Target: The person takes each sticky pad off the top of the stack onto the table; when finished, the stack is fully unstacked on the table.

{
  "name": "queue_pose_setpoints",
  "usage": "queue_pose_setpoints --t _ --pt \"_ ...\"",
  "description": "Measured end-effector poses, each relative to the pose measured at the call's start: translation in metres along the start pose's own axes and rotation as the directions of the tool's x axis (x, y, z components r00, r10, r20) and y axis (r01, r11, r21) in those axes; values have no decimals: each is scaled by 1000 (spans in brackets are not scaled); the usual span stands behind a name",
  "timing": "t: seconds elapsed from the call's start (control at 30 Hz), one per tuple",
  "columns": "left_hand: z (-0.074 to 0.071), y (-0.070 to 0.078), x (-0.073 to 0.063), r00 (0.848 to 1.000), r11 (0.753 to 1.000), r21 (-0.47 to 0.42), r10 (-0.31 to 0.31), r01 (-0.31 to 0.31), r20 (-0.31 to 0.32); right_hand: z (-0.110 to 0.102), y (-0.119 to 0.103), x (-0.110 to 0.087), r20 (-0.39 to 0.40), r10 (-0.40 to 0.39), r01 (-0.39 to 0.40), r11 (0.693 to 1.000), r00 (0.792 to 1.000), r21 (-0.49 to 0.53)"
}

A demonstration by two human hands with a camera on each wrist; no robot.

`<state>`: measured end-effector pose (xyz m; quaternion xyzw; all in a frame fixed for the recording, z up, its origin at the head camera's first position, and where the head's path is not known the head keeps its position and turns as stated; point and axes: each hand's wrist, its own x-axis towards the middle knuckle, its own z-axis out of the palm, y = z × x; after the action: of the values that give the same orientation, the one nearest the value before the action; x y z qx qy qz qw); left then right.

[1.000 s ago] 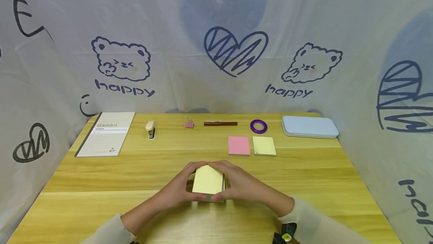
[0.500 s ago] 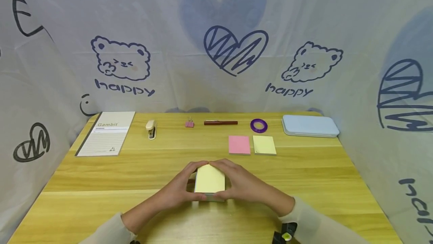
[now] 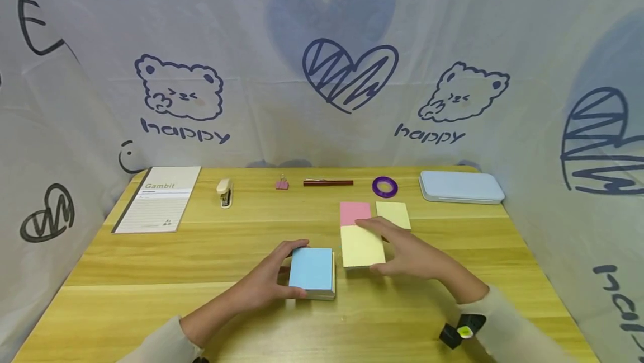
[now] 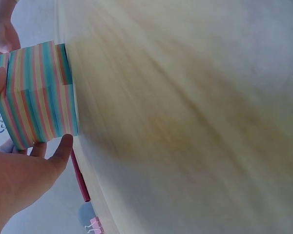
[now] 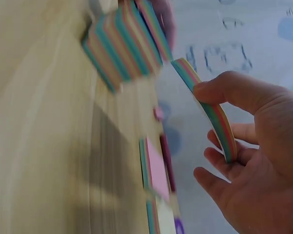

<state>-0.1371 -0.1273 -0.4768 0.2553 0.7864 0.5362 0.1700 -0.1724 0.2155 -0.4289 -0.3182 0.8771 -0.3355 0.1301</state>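
A thick stack of sticky notes (image 3: 311, 269) with a blue top stands near the table's front. My left hand (image 3: 266, 282) grips its left part, thumb at the near side and fingers at the far side. In the left wrist view the stack's striped sides (image 4: 39, 97) are stepped, its pads not quite aligned. To the right, my right hand (image 3: 415, 254) holds a thin yellow-topped sticky note pad (image 3: 362, 246) between thumb and fingers. The right wrist view shows this pad (image 5: 215, 119) bent a little, raised off the table. It partly covers a pink pad (image 3: 355, 212) from the head view.
A second yellow pad (image 3: 392, 213) lies beside the pink one. Along the back are a notebook (image 3: 158, 199), a stapler (image 3: 225, 193), a pink binder clip (image 3: 282, 184), a dark red pen (image 3: 328, 183), a purple tape roll (image 3: 384, 187) and a pale blue case (image 3: 461, 187).
Both hands were on the stack with a yellow pad on top. My right hand has lifted that pad off and moved right and away from me, exposing the blue top. My left hand stays put.
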Motion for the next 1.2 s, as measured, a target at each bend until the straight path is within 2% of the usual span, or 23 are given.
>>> queue_pose_setpoints --t 0.2,0.43,0.67,0.8,0.97,1.2 --pt "0 0 0 1000 1000 2 -8 8 2 -27 43 -20 -52 135 -133 990 990 40" --pt "0 2 -1 1000 1000 7 -19 19 1 -53 97 -37 -110 216 -211 976 970 59" --pt "0 3 -1 1000 999 21 -24 24 1 -70 139 -45 -92 337 -334 941 937 49" --pt "0 4 -1 1000 999 23 -30 30 2 -73 154 -45 -73 331 -329 944 941 40" --pt "0 4 -1 999 999 22 -32 32 3 -72 160 -41 -67 298 -299 954 952 1" --pt "0 3 -1 1000 1000 12 -28 28 9 -71 162 -38 -54 320 -323 945 946 -46"
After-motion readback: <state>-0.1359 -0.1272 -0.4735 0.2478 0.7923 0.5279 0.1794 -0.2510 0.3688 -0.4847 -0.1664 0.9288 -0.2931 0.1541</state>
